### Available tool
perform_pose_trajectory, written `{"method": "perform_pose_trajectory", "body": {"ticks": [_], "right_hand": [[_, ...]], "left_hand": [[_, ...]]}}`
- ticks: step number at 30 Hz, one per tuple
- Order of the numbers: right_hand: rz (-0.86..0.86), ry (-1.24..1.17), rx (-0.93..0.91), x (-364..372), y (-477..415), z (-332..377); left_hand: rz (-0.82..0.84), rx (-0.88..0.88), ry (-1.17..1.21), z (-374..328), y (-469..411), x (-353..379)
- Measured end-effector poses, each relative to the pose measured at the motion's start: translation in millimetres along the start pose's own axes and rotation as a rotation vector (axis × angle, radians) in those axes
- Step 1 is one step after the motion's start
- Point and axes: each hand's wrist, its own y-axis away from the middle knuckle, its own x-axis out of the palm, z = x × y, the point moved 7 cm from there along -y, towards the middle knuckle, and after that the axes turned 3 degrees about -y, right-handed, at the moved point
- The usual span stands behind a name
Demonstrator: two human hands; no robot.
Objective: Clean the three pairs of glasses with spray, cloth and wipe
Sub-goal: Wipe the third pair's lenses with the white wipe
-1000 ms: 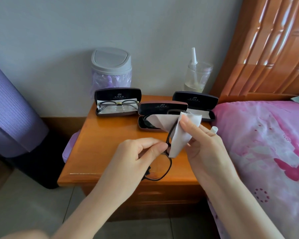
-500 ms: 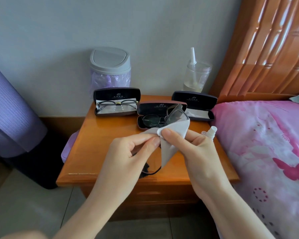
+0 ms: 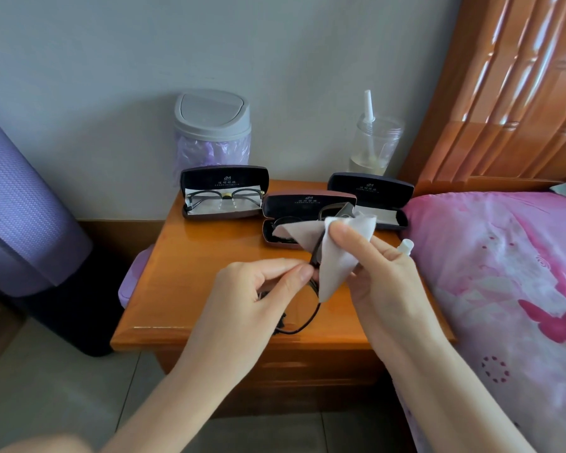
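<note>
My left hand (image 3: pixel 258 289) pinches the bridge of black-framed glasses (image 3: pixel 303 325) held on edge above the wooden nightstand (image 3: pixel 209 289). My right hand (image 3: pixel 378 273) presses a white cloth (image 3: pixel 334 256) around their upper lens. A small white spray bottle (image 3: pixel 406 247) pokes out behind my right hand. Three open cases stand at the back: the left case (image 3: pixel 224 179) holds a second pair of glasses (image 3: pixel 224 197), the middle brown case (image 3: pixel 307 204) holds a third pair partly hidden by the cloth, and the right case (image 3: pixel 371 191) holds only a cloth.
A grey swing-lid bin (image 3: pixel 212 122) with a purple liner stands behind the left case. A clear jar (image 3: pixel 374 142) with a white nozzle sits at the back right. A bed with pink bedding (image 3: pixel 504 289) borders the nightstand on the right; a purple roll (image 3: pixel 17 210) leans at left.
My right hand with the cloth has slid from the lower part of the glasses up to the upper lens, uncovering the lower rim. My left hand has kept its pinch.
</note>
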Motion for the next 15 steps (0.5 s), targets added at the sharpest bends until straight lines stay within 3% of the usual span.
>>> {"method": "perform_pose_trajectory", "body": {"ticks": [6,15], "right_hand": [[-0.074,-0.143,0.028,-1,-6,1],[0.069,0.095,-0.018,15,12,-2]], "left_hand": [[-0.036,-0.017,0.01,2,1,0],[-0.109,0.004,0.041,0,0,-10]]}}
